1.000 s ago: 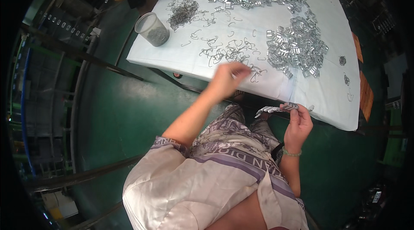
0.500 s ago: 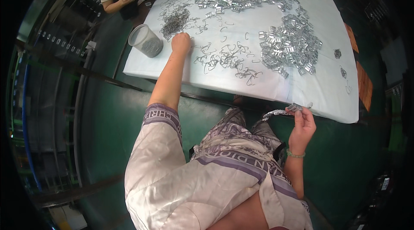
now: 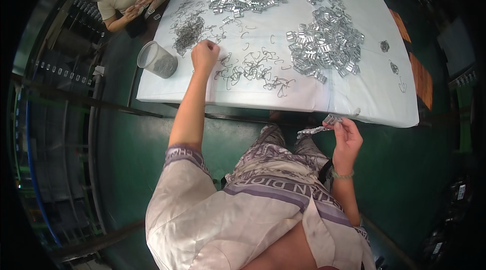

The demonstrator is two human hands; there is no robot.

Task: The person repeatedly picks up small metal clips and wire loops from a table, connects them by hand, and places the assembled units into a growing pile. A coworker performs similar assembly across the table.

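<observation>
Metal hooks [image 3: 243, 70] beside left hand [image 3: 204, 55], now drawn back; right hand [image 3: 346, 136] unmoved.

The table [image 3: 354, 103] carries a heap of metal clips [image 3: 324, 42] on its right half, a band of clips [image 3: 243, 1] along its far side, and scattered wire hooks [image 3: 253, 70] near its front centre. A hook pile [image 3: 188, 34] lies far left, with a cup [image 3: 157, 60] at the left edge before it. The left hand [image 3: 204, 55] rests between hook pile and scattered hooks; the right hand [image 3: 346, 136] holds a clip strip [image 3: 316, 128] before the table's front edge.
</observation>
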